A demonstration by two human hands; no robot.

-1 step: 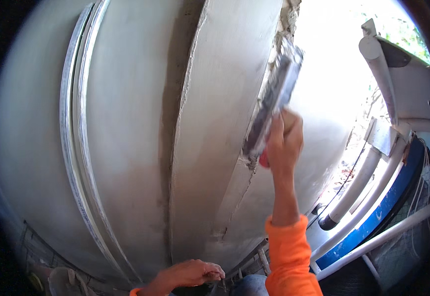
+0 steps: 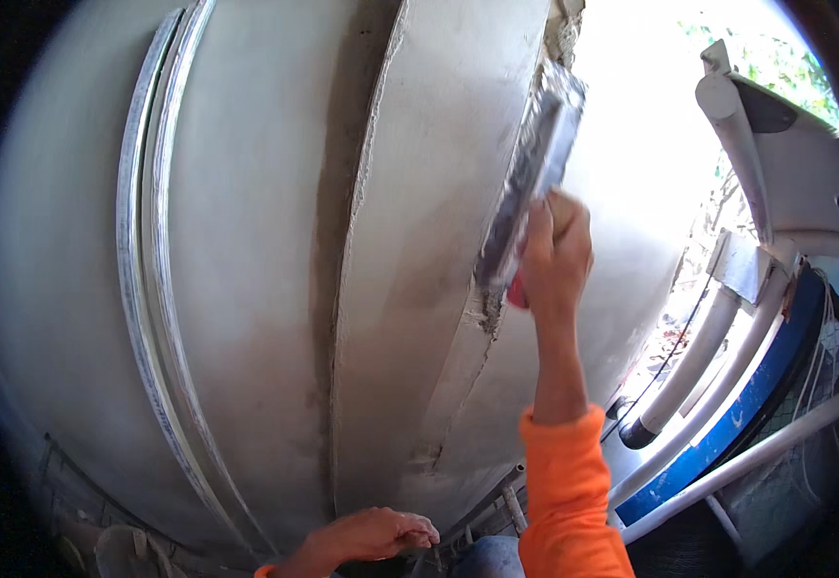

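Note:
My right hand (image 2: 556,252), in an orange sleeve, is closed round the red handle of a plastering trowel (image 2: 541,159). The long metal blade slants up and to the right, lying along a rough strip of plaster (image 2: 485,313) between the flat raised band (image 2: 429,193) and the bright smooth wall on the right. Wet plaster clings to the blade's edges. Low in the picture my left hand (image 2: 376,533) hangs in front of the wall (image 2: 256,318), its fingers curled and smeared; what they hold, if anything, cannot be made out.
Two long metal-edged strips (image 2: 161,193) run down the left wall. At the right stand white pipes (image 2: 694,366), a blue curved panel (image 2: 728,424) and thin cords. A bucket-like container (image 2: 126,551) sits at the lower left, and metal bars (image 2: 487,501) cross below.
My right hand and the trowel have slid slightly upward along the plaster strip, baring a little more of it below the blade. My left hand stays where it was.

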